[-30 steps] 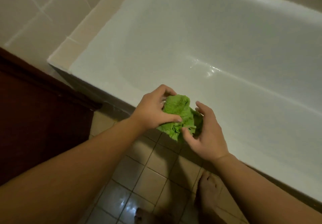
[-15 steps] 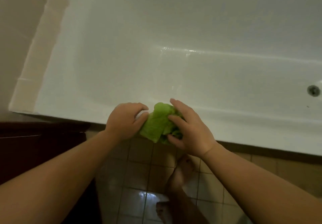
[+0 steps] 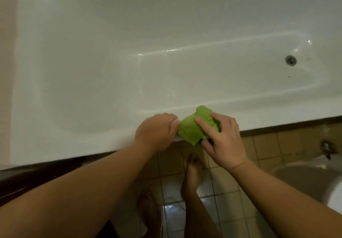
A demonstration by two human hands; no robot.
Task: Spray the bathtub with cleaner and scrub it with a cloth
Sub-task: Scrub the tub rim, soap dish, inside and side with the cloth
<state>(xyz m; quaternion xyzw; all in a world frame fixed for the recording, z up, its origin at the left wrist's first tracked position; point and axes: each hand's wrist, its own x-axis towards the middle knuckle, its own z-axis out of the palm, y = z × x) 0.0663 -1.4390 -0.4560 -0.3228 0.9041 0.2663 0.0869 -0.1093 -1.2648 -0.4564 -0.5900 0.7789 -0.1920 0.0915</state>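
Head view: both hands hold a folded green cloth [image 3: 194,129] over the near rim of the white bathtub [image 3: 111,71]. The left hand [image 3: 156,132] pinches the cloth's left edge with curled fingers; the right hand [image 3: 223,139] grips its right side, index finger laid across the top. Far right of the grip lies the drain [image 3: 290,60]; below it, bare feet on the tiled floor [image 3: 268,145]

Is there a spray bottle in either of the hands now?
No, both the left hand and the right hand hold only the green cloth at the bathtub rim.
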